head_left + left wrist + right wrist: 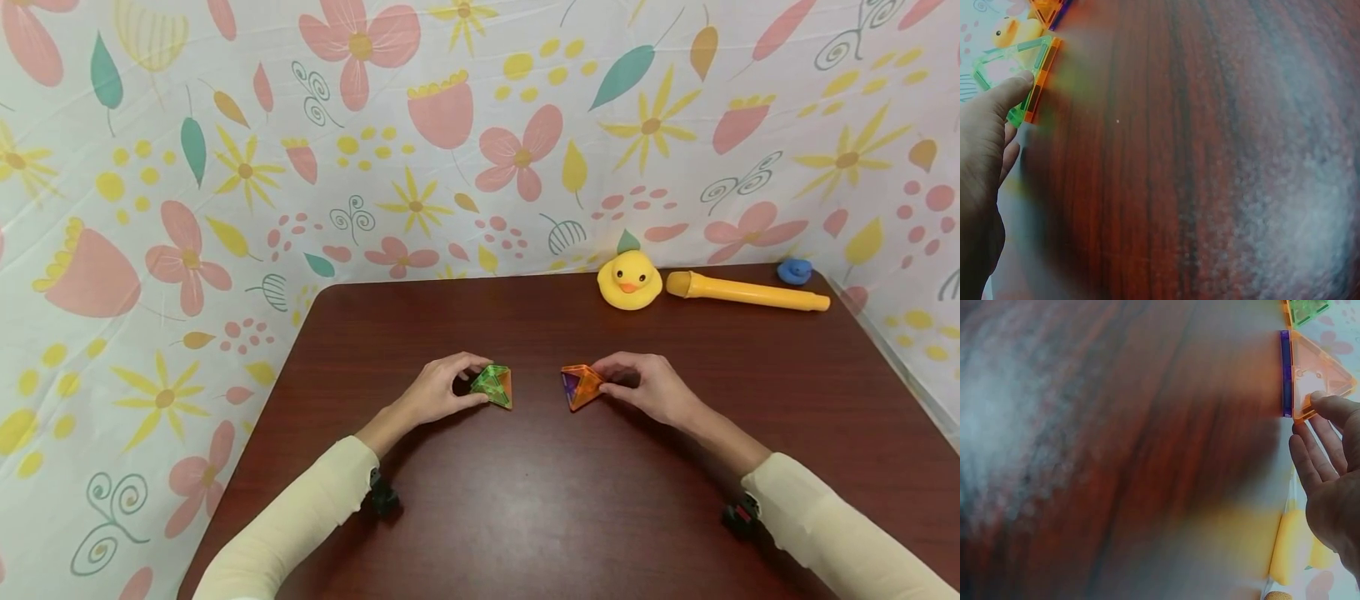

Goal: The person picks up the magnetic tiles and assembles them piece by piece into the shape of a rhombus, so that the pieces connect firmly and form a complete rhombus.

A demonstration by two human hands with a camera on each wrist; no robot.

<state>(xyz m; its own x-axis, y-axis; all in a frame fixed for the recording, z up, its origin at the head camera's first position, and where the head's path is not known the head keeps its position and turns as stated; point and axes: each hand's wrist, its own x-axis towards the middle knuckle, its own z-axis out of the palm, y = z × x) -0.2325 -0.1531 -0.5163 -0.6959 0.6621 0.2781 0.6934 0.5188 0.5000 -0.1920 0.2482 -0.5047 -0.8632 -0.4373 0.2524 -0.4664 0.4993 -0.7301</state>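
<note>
Grip L hand (pixel 438 390) on green pyramid (pixel 493 385), inner fingers hidden.

The head view looks forward and down from above the table's (pixel 525 517) near edge, taking in the whole top, both forearms and the flowered cloth behind the far edge. The left wrist view sits low and close over the wood, facing across the table past the left hand (pixel 985 162) to the green tile piece (pixel 1019 81), with the duck (pixel 1013 31) beyond. The right wrist view is equally near and blurred, facing past the right hand (pixel 1335 481) to the orange tile piece (pixel 1313 378); all three views share both tile pieces.
</note>
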